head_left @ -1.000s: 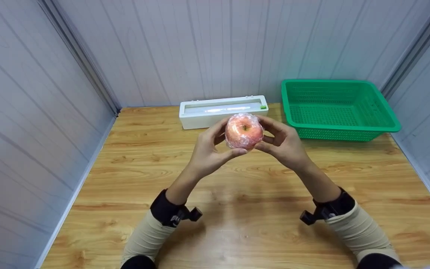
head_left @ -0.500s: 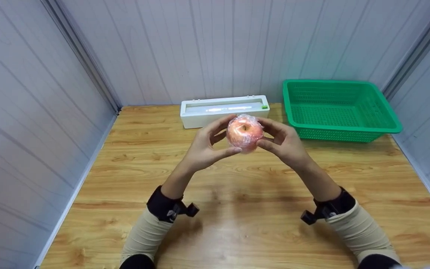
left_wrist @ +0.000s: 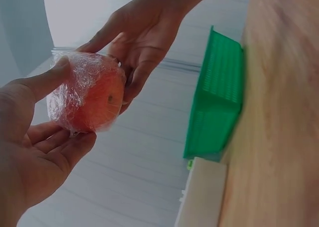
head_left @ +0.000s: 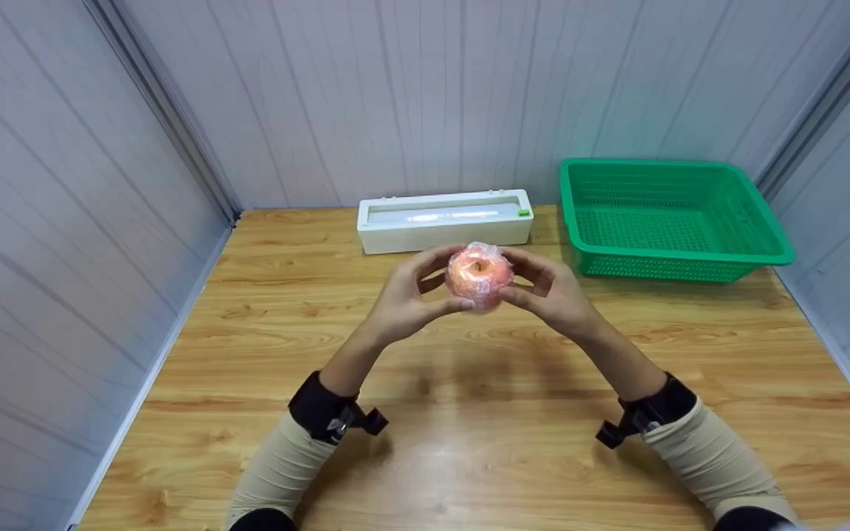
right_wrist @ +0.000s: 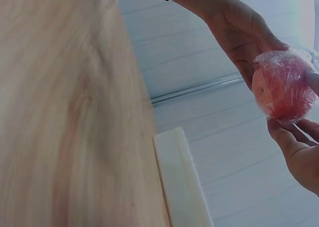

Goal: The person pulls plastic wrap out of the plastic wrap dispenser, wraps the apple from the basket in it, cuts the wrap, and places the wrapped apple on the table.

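Note:
A red apple (head_left: 479, 274) wrapped in clear, crinkled cling film is held up off the table between both hands. My left hand (head_left: 412, 296) grips its left side, thumb on the near face and fingers behind. From the other side my right hand (head_left: 554, 293) grips it the same way. In the left wrist view the film bunches thickly on the apple (left_wrist: 87, 92) near the left thumb, and a small dark spot shows on the bare-looking red side. The right wrist view shows the wrapped apple (right_wrist: 283, 86) between the fingertips of both hands.
Behind the hands a long white cling film box (head_left: 445, 234) with a clear window and a small green slider stands by the back wall. To its right sits a green perforated plastic basket (head_left: 679, 258). The wood-grain table (head_left: 248, 332) is walled at the back and sides.
Both hands have come down a little toward the person with the apple between them. The apple has tipped slightly. The box and basket stay in place.

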The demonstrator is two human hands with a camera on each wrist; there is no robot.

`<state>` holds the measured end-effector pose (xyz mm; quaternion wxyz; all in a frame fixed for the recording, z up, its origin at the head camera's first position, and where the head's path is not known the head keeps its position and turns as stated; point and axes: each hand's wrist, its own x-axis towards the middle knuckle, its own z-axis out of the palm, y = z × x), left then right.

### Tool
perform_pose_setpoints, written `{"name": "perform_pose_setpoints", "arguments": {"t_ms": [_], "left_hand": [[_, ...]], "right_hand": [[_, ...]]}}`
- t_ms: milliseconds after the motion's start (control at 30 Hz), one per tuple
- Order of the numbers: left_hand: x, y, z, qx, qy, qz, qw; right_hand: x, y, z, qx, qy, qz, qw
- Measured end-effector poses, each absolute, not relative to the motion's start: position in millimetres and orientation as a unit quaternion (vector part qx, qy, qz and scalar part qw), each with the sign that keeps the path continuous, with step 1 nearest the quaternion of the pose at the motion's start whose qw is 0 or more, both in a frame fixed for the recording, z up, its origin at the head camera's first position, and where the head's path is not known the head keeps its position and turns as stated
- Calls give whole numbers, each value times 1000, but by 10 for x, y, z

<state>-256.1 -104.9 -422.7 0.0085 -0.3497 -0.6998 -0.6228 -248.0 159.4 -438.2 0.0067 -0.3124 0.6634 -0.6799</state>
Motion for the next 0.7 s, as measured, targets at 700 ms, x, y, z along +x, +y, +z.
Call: {"name": "perform_pose_setpoints", "arguments": {"t_ms": [700], "left_hand": [[-2940,-1124,-4744,-351,-709,-609,-64]], "right_hand": [[-2737,1606,-4830,-249,707,-655,93]]}}
